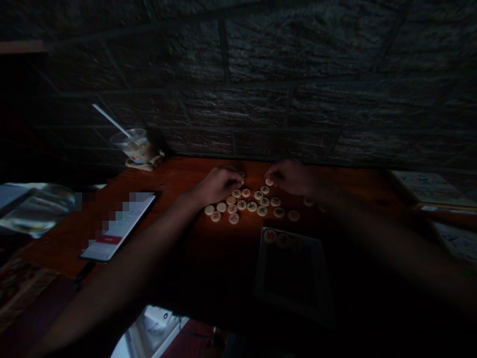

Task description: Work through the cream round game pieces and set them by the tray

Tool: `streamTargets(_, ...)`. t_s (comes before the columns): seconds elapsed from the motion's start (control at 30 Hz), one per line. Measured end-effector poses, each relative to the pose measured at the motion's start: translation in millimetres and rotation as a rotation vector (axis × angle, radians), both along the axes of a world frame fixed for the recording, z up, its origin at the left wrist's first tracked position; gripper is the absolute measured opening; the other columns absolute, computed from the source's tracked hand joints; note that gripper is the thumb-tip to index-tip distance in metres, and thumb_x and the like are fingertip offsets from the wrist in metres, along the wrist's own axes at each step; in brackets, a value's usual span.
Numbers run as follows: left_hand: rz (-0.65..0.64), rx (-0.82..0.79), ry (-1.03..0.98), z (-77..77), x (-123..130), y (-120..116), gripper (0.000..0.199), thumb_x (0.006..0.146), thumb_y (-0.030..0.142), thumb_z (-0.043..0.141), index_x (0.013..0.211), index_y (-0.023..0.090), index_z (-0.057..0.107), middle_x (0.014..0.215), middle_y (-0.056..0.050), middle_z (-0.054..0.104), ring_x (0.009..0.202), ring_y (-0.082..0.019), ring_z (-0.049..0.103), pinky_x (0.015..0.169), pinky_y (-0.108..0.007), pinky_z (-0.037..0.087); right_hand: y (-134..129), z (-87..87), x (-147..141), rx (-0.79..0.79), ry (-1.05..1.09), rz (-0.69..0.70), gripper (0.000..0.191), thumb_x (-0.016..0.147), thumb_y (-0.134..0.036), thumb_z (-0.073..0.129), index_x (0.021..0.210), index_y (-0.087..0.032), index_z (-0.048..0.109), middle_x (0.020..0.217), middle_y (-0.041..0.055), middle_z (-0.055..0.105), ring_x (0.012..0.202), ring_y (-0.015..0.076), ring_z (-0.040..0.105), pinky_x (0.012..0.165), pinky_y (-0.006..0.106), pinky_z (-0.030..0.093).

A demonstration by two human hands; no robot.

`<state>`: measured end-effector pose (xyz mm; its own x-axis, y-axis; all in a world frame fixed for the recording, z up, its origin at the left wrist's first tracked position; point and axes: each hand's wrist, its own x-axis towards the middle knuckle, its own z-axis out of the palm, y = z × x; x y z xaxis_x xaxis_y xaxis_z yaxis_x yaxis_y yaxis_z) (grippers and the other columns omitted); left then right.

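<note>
Round wooden pieces (252, 206) with red or dark characters lie in a loose group on the brown table (175, 174); a few show blank faces. My left hand (220, 185) is at the group's back left, fingers closed on a small pale piece (242, 175). At the back right, my right hand (286, 176) has its fingertips closed on another piece (269, 182). Nearer to me is a dark tray with a pale edge (324, 268), with several pieces (270, 235) along its back end.
At the back left a plastic cup with a straw (137, 146) stands on a cloth. A lit phone (119, 231) lies on the left. The stone wall (238, 109) rises directly behind the table. Framed boards (428, 189) are at the right.
</note>
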<state>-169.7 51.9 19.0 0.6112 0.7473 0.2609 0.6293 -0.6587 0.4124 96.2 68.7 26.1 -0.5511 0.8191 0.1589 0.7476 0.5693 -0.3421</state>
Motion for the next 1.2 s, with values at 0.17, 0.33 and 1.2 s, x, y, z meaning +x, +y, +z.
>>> streamTargets(0.17, -0.003, -0.029, 0.055, 2.6, 2, 1, 0.014, 0.096, 0.023, 0.064, 0.102, 0.018, 0.076, 0.099, -0.004, 0.079, 0.091, -0.018, 0.073, 0.083, -0.028, 0.049, 10, -6.6, 9, -0.169, 0.187, -0.081, 0.021, 0.095, -0.022, 0.062, 0.087, -0.021, 0.082, 0.077, 0.0029, 0.080, 0.067, 0.0181, 0.074, 0.064, 0.029, 0.053)
streamTargets(0.33, 0.004, 0.035, 0.122, 1.9, 7, 3, 0.013, 0.098, 0.025, 0.062, 0.095, 0.017, 0.072, 0.094, -0.005, 0.076, 0.085, -0.018, 0.069, 0.077, -0.028, 0.047, 4, -0.6, 2, -0.110, 0.189, -0.113, 0.020, 0.096, -0.027, 0.065, 0.091, -0.019, 0.082, 0.076, 0.0043, 0.079, 0.069, 0.0197, 0.072, 0.063, 0.031, 0.047)
streamTargets(1.2, -0.152, -0.328, 0.075, 22.9, -19, -24, 0.023, 0.084, 0.020, 0.074, 0.106, 0.015, 0.077, 0.096, -0.005, 0.078, 0.082, -0.015, 0.069, 0.073, -0.024, 0.050, -36, 16.7, -42, 0.006, 0.145, 0.249, 0.022, 0.095, -0.015, 0.060, 0.102, -0.019, 0.081, 0.096, 0.0046, 0.079, 0.086, 0.0165, 0.071, 0.079, 0.028, 0.046)
